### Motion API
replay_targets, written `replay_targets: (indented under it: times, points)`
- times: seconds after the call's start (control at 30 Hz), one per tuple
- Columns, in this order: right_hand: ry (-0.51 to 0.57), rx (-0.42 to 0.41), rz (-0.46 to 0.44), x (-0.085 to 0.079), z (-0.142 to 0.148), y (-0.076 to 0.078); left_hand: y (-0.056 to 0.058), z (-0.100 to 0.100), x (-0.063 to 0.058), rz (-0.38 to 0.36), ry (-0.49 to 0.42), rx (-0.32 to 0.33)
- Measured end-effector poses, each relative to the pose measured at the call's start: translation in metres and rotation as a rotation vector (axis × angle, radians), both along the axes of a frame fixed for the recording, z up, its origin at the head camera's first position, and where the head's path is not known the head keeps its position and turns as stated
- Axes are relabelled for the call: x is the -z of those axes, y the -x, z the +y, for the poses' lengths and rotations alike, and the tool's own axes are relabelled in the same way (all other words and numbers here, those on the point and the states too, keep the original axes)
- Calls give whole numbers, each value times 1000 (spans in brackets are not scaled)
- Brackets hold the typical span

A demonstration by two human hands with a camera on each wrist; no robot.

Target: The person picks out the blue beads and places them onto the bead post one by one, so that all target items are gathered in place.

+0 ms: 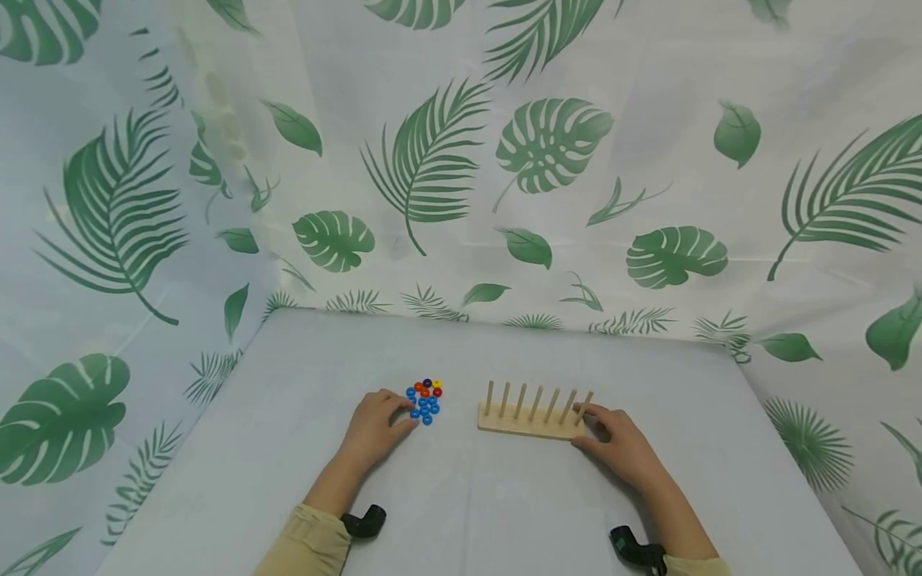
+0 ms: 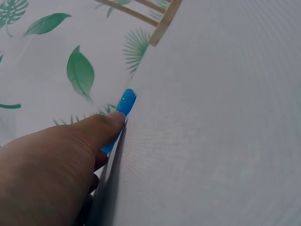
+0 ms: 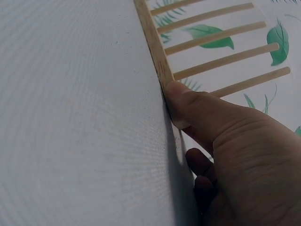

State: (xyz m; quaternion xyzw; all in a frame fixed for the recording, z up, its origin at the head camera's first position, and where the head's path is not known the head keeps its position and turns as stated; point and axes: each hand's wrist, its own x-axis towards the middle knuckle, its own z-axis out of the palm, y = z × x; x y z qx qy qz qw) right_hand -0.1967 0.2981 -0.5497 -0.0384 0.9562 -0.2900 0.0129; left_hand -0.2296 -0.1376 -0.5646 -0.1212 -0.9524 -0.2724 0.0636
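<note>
The grip of the left hand (image 1: 374,426) is set at the near edge of a cluster of small rings (image 1: 425,400); in the head view the fingertips are seen touching the blue rings, but whether one is pinched cannot be told from there. The right hand (image 1: 621,445) is seen resting against the right end of the wooden peg board (image 1: 529,421), fingers loosely bent over its edge, steadying it. The board is laid on the grey table (image 1: 288,400) just right of the rings, apart from them, with seven upright pegs, all bare. The rings are mostly blue, with a few orange, one yellow and one dark purple at the far side.

In the left wrist view, a blue ring (image 2: 123,110) is seen held on edge against the table under the thumb (image 2: 101,127); the grip is judged closed on it, though the opposing fingers are hidden.

In the right wrist view, the thumb (image 3: 188,101) is seen pressed against the end of the board base (image 3: 153,42), with the pegs (image 3: 225,61) running away from it. The remaining fingers are curled beneath and hold nothing else.

The step in hand is judged to be the picking of a first ring. The next move would call for the ring to be lifted clear, turned flat and its hole lined up over a peg tip while the board is kept from sliding.
</note>
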Motion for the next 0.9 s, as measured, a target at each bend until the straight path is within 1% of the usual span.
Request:
replay_targets:
  times: [0.23, 0.37, 0.67, 0.77, 0.9]
  points:
    - [-14, 19, -4, -2, 0, -1, 0, 3, 2, 37, 22, -27]
    - [-11, 24, -16, -3, 0, -1, 0, 5, 3, 40, 30, -41]
    - [-14, 11, -11, -2, 2, 0, 0, 5, 2, 44, 31, -45]
    - [-12, 14, -14, -2, 2, 0, 0, 4, 3, 40, 22, -43]
    - [-16, 16, -22, -1, 3, 0, 0, 3, 2, 28, -16, -38]
